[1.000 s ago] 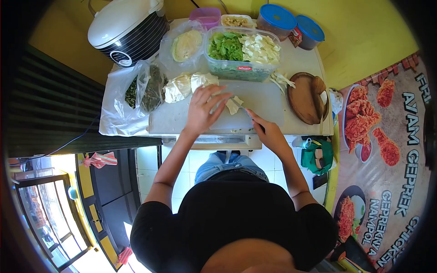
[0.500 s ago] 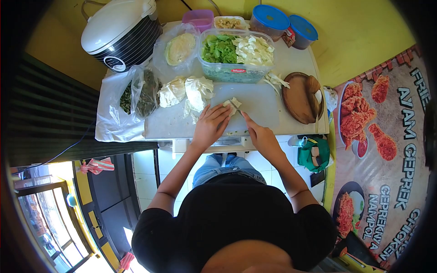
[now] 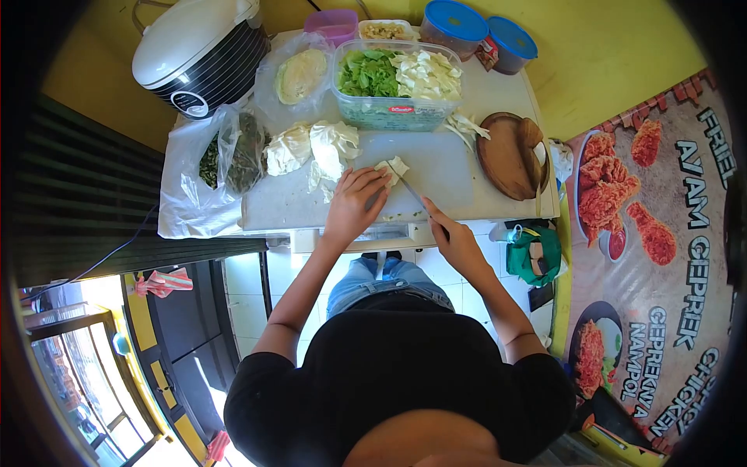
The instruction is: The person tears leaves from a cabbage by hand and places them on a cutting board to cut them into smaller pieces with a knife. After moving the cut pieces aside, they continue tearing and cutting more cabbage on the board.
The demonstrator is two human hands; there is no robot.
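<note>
My right hand (image 3: 453,238) is closed around the handle of a knife (image 3: 412,189), whose blade points up and left to a pale cabbage piece (image 3: 394,168). My left hand (image 3: 358,204) presses the cabbage down on the whitish cutting board (image 3: 447,167), fingers close together; what lies under them is partly hidden. Larger cabbage leaves (image 3: 334,145) lie just beyond my left hand, with another leaf clump (image 3: 289,149) to their left. Behind the board stands a clear plastic container (image 3: 389,117) of chopped green leaves (image 3: 369,75) and cut cabbage (image 3: 428,75).
A stone-and-wood-coloured mortar with pestle (image 3: 510,159) sits at the right. Cabbage trimmings (image 3: 465,126) lie beside it. At the left are a plastic bag of dark greens (image 3: 204,187), a bagged half cabbage (image 3: 301,76) and a rice cooker (image 3: 198,58). Blue-lidded tubs (image 3: 457,23) stand behind.
The knife has drawn back slightly toward me and right, so more of its blade shows. My left hand stays on the cabbage. The whole view has shifted slightly.
</note>
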